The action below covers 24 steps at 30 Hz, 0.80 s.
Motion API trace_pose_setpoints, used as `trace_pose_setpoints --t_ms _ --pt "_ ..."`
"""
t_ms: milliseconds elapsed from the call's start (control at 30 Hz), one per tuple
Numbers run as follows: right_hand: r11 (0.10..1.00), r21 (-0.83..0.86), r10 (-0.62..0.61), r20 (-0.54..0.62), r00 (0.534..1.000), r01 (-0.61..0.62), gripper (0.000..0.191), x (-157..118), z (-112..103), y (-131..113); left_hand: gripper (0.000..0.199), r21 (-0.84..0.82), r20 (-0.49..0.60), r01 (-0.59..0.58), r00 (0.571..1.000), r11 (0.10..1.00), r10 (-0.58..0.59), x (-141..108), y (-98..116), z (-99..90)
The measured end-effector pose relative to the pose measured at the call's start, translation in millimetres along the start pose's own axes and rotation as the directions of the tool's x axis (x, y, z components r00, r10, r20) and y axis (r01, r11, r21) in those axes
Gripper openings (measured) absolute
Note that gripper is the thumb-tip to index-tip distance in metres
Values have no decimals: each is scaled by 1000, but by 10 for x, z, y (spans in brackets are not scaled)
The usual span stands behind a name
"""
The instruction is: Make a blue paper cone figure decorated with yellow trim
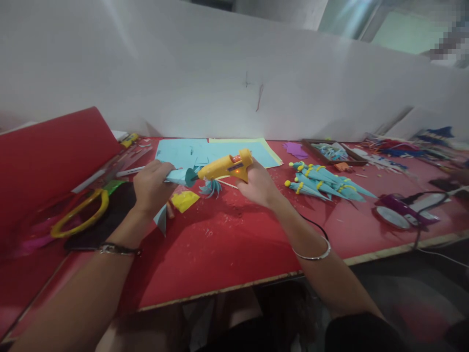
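My right hand [261, 186] is wrapped round the handle of a yellow hot glue gun [220, 167], with a small orange light glowing on its side. The gun points left, and its nozzle meets the open end of a light blue paper cone [179, 176]. My left hand [152, 188] grips that cone from the left, its fingers closed round it. Below my left hand a blue pointed paper tip [160, 222] shows. Just under the nozzle lies a fringed blue paper piece [210, 188], beside a yellow paper scrap [185, 200].
Finished-looking blue cones with yellow trim [322, 182] lie in a pile to the right. Behind them stands a brown tray [353, 157] of scraps. Blue paper sheets [179, 148] lie at the back. A yellow ring [82, 222] is at left, a purple device with a cord [406, 211] at right.
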State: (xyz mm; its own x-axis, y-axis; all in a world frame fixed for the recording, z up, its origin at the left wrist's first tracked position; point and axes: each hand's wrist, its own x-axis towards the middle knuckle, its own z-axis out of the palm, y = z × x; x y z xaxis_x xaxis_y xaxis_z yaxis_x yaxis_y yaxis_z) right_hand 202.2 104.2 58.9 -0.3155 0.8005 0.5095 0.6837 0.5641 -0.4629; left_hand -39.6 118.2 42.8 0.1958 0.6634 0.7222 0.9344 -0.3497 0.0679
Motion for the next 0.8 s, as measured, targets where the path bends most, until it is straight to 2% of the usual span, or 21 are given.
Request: trace_pose_setpoints --t_ms 300,533,800 --pt "989 -150 -27 -60 998 17 40 -18 4 -8 15 34 28 40 999 999 -41 4 -1 17" --pt "983 -183 -24 -80 996 9 26 -36 10 -26 11 32 133 58 989 998 -62 5 26 22" --pt "978 -210 -28 -150 988 -4 20 -38 11 -50 26 -17 205 108 973 994 -103 14 105 9"
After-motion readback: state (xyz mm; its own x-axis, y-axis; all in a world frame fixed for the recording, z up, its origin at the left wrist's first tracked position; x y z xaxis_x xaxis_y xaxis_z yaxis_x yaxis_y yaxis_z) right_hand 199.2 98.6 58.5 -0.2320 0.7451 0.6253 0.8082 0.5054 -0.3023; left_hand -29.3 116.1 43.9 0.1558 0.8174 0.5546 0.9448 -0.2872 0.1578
